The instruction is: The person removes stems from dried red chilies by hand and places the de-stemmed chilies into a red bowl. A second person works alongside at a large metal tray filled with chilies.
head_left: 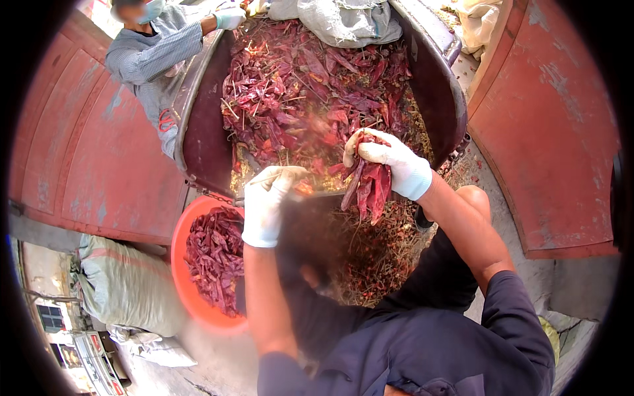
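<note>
My left hand (269, 201), in a white glove, is closed at the near edge of a dark metal bin (440, 86), pinching what looks like a thin dry stem (269, 177). My gloved right hand (389, 162) grips a bunch of dark red dried chillies (372, 195), which hangs from its fingers over the bin's near edge. Dried chillies with stems and yellow seeds (297, 99) fill the bin. Below and left of my left hand, an orange-red tub (185, 284) holds more dried chillies (210, 257).
A co-worker (145, 59) with a gloved hand (230, 18) is at the bin's far left, near a pale sack (337, 20). Red metal panels (99, 145) flank both sides. A woven sack (135, 284) lies lower left; stems litter the ground (370, 264) below my hands.
</note>
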Demonstrator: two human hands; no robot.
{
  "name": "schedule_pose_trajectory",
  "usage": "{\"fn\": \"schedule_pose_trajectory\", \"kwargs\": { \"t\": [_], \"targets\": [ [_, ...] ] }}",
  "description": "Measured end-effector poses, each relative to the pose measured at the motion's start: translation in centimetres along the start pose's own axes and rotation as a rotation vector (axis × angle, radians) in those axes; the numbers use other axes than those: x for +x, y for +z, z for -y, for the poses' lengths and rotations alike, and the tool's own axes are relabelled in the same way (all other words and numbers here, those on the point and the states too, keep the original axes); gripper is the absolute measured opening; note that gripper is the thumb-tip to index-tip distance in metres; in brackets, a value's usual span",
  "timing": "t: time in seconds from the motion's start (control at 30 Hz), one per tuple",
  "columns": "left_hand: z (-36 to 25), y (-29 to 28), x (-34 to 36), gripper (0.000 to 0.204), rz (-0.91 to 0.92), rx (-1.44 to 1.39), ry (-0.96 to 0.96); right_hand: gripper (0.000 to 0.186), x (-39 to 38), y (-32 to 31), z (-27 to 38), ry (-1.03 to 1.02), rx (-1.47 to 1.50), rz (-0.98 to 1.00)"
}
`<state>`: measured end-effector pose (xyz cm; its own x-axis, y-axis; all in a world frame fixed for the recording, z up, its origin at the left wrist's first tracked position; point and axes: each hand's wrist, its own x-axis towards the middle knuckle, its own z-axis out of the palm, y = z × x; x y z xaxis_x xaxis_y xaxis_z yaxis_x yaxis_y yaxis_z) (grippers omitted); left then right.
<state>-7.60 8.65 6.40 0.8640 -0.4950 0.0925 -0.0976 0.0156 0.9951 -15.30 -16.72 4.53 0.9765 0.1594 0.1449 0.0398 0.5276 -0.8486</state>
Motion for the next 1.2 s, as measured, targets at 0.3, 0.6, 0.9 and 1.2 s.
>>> {"fn": "schedule_pose_trajectory", "kwargs": {
  "t": [0.3,0.6,0.9,1.2],
  "targets": [
    [0.2,-2.6,-0.5,0.029,-0.297,0.011,-0.048,0.023,2.8,3.2,-0.7,-0.028,0.389,-0.259],
    [7.1,0.3,1.3,0.017,-0.036,-0.352,-0.035,0.078,13.1,23.7,-5.3,-0.229,-0.995,0.114],
    [7.1,0.1,1.9,0.026,-0.340,-0.123,0.131,0.017,8.7,20.6,-2.0,-0.271,-0.609,-0.114],
    [0.4,1.2,0.1,0.022,-0.352,0.198,0.095,0.025,3.2,9.2,-3.2,-0.163,-0.983,-0.479]
  ]
}}
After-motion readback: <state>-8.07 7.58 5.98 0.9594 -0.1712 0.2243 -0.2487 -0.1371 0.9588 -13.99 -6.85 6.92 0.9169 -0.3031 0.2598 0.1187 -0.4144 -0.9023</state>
